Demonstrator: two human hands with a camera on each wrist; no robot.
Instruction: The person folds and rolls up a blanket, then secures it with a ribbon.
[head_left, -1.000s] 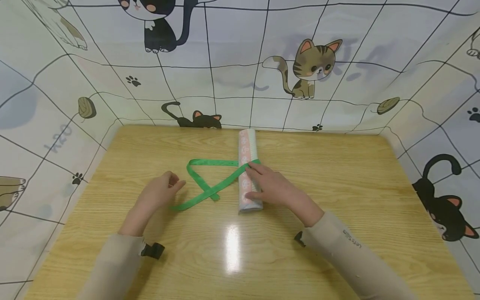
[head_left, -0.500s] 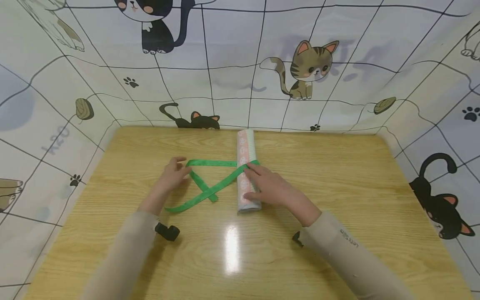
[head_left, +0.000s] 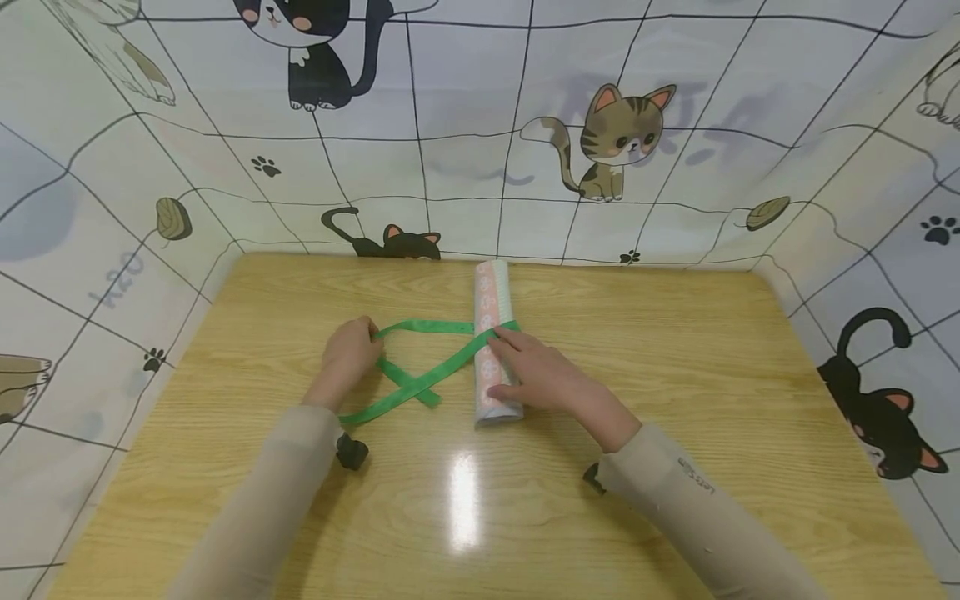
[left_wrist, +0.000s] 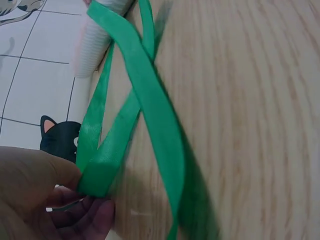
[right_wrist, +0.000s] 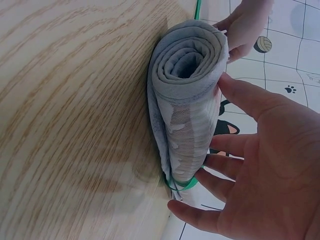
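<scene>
A rolled towel point(head_left: 491, 292), pink and white with a pale spiral end in the right wrist view, lies lengthwise on the table. A green ribbon point(head_left: 452, 363) passes around its middle. Both ribbon tails stretch left and cross on the wood. With thumb and fingers, my left hand point(head_left: 351, 352) pinches one tail at its bend, seen closer in the left wrist view, where the ribbon point(left_wrist: 150, 95) lifts partly off the table. My right hand point(head_left: 543, 373) rests on the roll's right side over the ribbon, fingers spread and fairly straight.
The wooden table point(head_left: 675, 350) reflects a bright light patch near its front. Behind and on both sides stands a white cloth wall point(head_left: 465, 100) printed with cats and grid lines. Dark wrist devices point(head_left: 351, 452) show at the sleeve cuffs.
My left hand has moved up and right to the ribbon's left bend and taken hold of it, shifting that bend slightly. The right hand and the towel stay in place.
</scene>
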